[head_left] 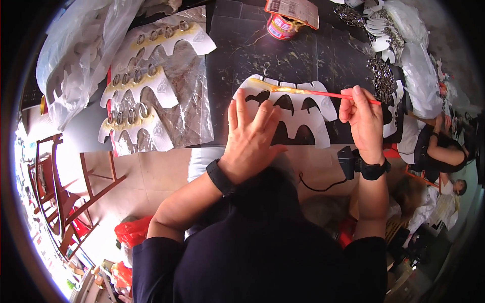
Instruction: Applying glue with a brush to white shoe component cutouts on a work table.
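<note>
Two white scalloped card pieces [326,103] lie on the dark work surface in front of me, one partly over the other. My left hand [252,123] rests on their left side with its fingers spread. Between the thumb and fingers of my right hand [361,111] is a thin red stick [331,94], held nearly level above the upper card. Yellowish paste coats the stick's left part and shows along the card's top edge; whether the stick touches the card I cannot tell. A small red tub [280,26] with a card lid stands farther back.
At left, several scalloped cards [164,88] with oval metal rings and yellowish paste lie on clear plastic [194,108]. Dark metal chains [381,81] and white plastic bags [422,76] crowd the right side. A wooden chair [58,194] stands at left; another person [439,144] sits at right.
</note>
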Available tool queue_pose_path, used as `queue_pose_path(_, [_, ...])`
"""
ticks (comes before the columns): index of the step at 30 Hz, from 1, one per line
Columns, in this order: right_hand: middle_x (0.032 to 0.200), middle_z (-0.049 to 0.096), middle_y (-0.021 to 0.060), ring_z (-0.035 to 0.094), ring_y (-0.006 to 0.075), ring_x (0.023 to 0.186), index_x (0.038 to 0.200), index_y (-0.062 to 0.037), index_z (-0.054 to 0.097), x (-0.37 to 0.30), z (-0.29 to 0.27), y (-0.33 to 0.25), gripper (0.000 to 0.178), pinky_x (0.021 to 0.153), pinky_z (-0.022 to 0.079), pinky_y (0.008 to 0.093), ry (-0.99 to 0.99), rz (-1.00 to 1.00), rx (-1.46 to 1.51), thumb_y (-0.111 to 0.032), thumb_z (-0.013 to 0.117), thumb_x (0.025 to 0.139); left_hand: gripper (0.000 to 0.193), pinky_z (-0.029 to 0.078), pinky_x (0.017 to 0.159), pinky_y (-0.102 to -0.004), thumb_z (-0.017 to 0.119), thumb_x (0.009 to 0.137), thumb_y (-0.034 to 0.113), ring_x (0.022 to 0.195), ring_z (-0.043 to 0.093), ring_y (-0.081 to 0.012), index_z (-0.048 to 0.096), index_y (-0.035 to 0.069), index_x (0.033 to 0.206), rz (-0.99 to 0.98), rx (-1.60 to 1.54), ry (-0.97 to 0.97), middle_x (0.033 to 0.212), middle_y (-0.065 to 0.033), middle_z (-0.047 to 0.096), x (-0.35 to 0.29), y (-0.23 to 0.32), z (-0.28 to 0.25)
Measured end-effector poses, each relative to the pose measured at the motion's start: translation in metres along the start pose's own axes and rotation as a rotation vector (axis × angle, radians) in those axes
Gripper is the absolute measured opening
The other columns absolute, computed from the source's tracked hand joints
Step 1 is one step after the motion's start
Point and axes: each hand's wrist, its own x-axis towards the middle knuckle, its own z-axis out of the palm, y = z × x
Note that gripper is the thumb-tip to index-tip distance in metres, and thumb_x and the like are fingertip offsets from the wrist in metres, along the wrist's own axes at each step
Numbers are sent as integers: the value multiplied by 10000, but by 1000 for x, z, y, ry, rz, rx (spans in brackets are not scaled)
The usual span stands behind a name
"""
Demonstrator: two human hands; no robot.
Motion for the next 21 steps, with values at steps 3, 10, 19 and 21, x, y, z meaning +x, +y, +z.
queue_pose_path(3, [640, 559, 48, 507, 96, 511, 877, 19, 587, -2, -13, 1, 304, 471, 404, 224, 74, -1, 7, -267, 490, 917, 704, 217, 976, -569, 772, 585, 308, 1230, 200, -471, 477, 86, 1184, -7, 19, -1, 1216, -95, 372, 1, 2, 0])
queue_pose_path(10, [627, 562, 50, 513, 104, 495, 839, 2, 595, 1, -50, 6, 309, 463, 415, 232, 224, 9, 10, -283, 502, 911, 693, 225, 974, -576, 768, 597, 316, 1239, 206, -453, 489, 102, 1195, -23, 45, -10, 1228, -78, 379, 1, 3, 1])
queue_pose_path(19, [663, 566, 48, 520, 108, 532, 870, 4, 588, -5, -69, 11, 277, 508, 441, 234, 295, -15, -2, -256, 502, 912, 663, 169, 1000, -544, 743, 626, 317, 1240, 258, -366, 489, 18, 1159, -61, 152, -20, 1227, -108, 423, 4, 22, -4])
queue_pose_path(21, [673, 569, 48, 523, 109, 541, 875, 3, 588, -8, -70, 12, 273, 516, 443, 235, 284, -19, -10, -254, 501, 913, 661, 201, 992, -526, 742, 622, 302, 1220, 283, -362, 488, 10, 1158, -45, 123, 8, 1228, -129, 417, 7, 29, -5])
